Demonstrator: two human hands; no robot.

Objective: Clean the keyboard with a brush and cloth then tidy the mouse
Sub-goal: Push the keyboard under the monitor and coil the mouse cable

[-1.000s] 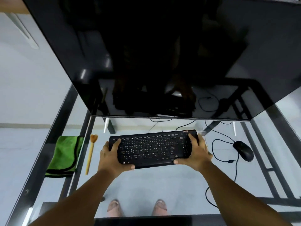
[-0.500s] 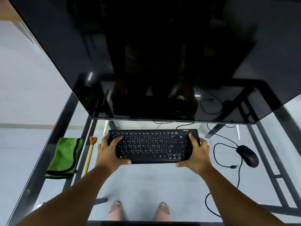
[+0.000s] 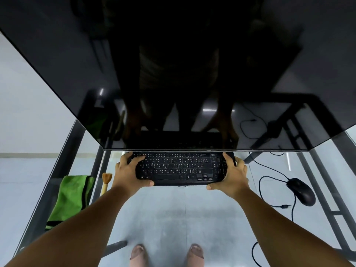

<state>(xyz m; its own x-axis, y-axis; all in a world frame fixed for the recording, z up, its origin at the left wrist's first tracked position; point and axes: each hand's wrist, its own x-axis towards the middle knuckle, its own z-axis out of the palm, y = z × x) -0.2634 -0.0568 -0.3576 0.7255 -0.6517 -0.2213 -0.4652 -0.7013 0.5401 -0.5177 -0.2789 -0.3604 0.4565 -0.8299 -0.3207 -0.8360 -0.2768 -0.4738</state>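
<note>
A black keyboard (image 3: 179, 168) lies level on the glass desk, its far edge tucked under the monitor's lower rim. My left hand (image 3: 129, 172) grips its left end and my right hand (image 3: 230, 174) grips its right end, thumbs along the near edge. A wooden brush (image 3: 106, 182) lies to the left of my left hand, bristles pointing away, its handle partly hidden by my forearm. A folded green cloth (image 3: 71, 197) lies further left. A black wired mouse (image 3: 301, 191) rests at the right, its cable looping beside it.
A large dark monitor (image 3: 173, 74) fills the upper view and overhangs the desk. The glass desk top (image 3: 163, 212) has a dark metal frame at left and right. Black cables (image 3: 264, 170) trail between keyboard and mouse. My feet show through the glass below.
Both hands have pushed the keyboard away from me, up to the monitor's lower edge. It was slightly tilted before and now lies square. My head has leaned in closer.
</note>
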